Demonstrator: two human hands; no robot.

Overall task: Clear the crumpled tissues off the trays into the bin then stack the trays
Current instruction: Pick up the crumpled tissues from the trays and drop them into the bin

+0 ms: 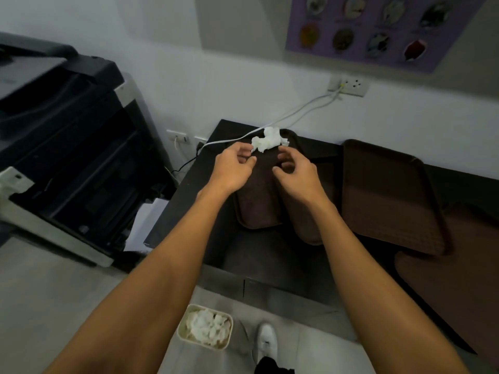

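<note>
No grip is seen to be closed on anything. The left hand (235, 168) and right hand (294, 171) are held over the tray (259, 209), fingers loosely half-curled and palms facing each other across a narrow gap. The left fingertips (247, 155) are just beside the near-left edge of the tissue (267, 140); whether it is touched cannot be told. The right fingertips are near it but apart.

The tissue is found at the far end of the tray, close to the far rim and the wall (216, 98), with a white cable (297, 114) lying just behind it. Its longer side is laid roughly across the tray's width.

The tray's long axis runs away from the person. A second tray (305, 230) is overlapped with it on the right. A third tray (386, 201) is set just beside these, and a fourth tray (464, 287) lies nearer, at the right.

Bare tabletop (189, 206) is left open to the left of the trays and at the near edge. A printer (67, 130) stands beyond the left edge. On the floor (54, 292) below the near edge the bin (182, 329) is seen, holding white tissues.
</note>
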